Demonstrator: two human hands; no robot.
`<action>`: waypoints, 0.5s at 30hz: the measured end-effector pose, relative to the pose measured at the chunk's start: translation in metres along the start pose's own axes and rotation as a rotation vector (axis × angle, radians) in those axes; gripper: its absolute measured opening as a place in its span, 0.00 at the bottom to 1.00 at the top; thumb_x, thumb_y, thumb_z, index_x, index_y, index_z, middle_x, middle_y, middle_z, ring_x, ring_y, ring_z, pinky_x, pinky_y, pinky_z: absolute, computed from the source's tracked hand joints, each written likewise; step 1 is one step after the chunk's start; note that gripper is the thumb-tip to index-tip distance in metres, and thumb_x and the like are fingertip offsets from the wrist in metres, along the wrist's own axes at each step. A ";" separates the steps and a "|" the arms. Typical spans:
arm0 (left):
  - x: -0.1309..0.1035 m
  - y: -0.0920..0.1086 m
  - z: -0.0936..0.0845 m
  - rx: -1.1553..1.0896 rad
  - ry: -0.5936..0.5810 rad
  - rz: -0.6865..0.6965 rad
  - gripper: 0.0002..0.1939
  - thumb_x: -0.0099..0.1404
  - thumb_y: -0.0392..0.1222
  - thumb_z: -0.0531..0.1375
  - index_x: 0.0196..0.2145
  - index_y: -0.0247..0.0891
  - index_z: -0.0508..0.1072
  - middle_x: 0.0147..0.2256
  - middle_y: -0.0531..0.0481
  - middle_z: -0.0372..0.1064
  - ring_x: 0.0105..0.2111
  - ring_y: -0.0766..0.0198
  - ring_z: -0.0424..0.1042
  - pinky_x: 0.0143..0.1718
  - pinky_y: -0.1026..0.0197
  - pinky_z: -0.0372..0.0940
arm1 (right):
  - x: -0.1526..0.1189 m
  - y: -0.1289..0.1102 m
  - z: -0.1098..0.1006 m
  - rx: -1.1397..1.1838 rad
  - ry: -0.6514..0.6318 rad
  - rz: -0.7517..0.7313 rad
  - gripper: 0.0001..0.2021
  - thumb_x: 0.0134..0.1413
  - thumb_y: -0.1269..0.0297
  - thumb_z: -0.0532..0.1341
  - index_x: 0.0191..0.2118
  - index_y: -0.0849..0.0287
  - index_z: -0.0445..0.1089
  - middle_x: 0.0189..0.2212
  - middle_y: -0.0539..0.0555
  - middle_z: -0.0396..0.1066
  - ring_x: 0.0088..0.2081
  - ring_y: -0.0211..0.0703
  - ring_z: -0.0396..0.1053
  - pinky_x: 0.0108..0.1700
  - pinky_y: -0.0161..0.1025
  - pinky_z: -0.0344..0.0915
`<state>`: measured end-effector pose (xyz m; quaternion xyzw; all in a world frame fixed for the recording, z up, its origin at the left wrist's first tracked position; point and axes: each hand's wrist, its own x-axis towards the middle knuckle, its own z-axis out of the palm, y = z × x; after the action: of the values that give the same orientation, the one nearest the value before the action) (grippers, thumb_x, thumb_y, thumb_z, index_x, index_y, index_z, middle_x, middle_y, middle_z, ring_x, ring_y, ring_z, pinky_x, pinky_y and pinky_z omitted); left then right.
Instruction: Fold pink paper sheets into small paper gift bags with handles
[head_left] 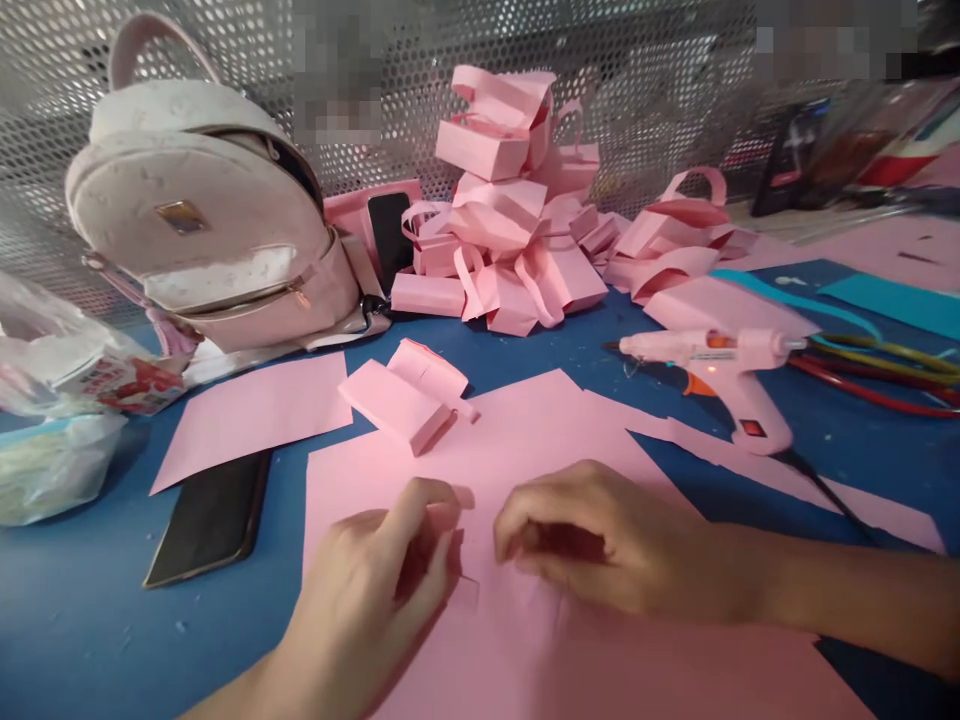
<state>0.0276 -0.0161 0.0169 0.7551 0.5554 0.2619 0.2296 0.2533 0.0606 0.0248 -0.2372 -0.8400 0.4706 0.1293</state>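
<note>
While both hands curl close above it, the large pink sheet lies flat in front of the person, on the blue counter. The left hand has its thumb and fingers in a narrow bend, and a small pink end shows at the fingertips; I cannot tell whether it is gripped. The right hand, facing it, is also narrowly bent, and I cannot tell if it holds anything.

At the far edge of the sheet rests a folded pink box. To the right, a pink glue gun has a small label on its body, too small to be read. To the left, a black phone is partly under a pink rectangle. Near it, a carton bears red printing, which is too blurred for reading. Behind are a heap of pink paper bags and a pale backpack, whose gold-coloured plate shows no readable letters.
</note>
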 end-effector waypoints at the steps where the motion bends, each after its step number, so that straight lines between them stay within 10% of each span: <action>1: 0.001 0.001 0.001 -0.020 0.008 -0.024 0.12 0.68 0.36 0.53 0.48 0.46 0.65 0.21 0.64 0.68 0.17 0.71 0.64 0.20 0.70 0.54 | 0.000 -0.001 0.002 -0.026 -0.001 -0.009 0.04 0.62 0.65 0.61 0.39 0.54 0.73 0.28 0.47 0.71 0.26 0.34 0.62 0.31 0.32 0.58; 10: 0.002 0.013 0.011 -0.211 0.149 -0.084 0.11 0.65 0.33 0.53 0.44 0.45 0.67 0.18 0.65 0.58 0.16 0.73 0.58 0.19 0.72 0.55 | 0.005 -0.006 0.014 -0.006 0.050 0.028 0.12 0.61 0.56 0.63 0.31 0.56 0.73 0.22 0.45 0.67 0.22 0.32 0.60 0.28 0.31 0.56; 15: -0.002 0.011 0.002 -0.175 0.094 -0.002 0.11 0.68 0.33 0.52 0.45 0.45 0.68 0.25 0.60 0.68 0.21 0.72 0.66 0.23 0.71 0.62 | 0.003 -0.006 0.014 -0.121 0.074 -0.008 0.12 0.63 0.63 0.60 0.28 0.58 0.67 0.20 0.43 0.59 0.23 0.32 0.55 0.28 0.32 0.52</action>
<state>0.0358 -0.0209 0.0221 0.7185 0.5411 0.3446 0.2687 0.2431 0.0498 0.0226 -0.2585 -0.8626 0.4092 0.1474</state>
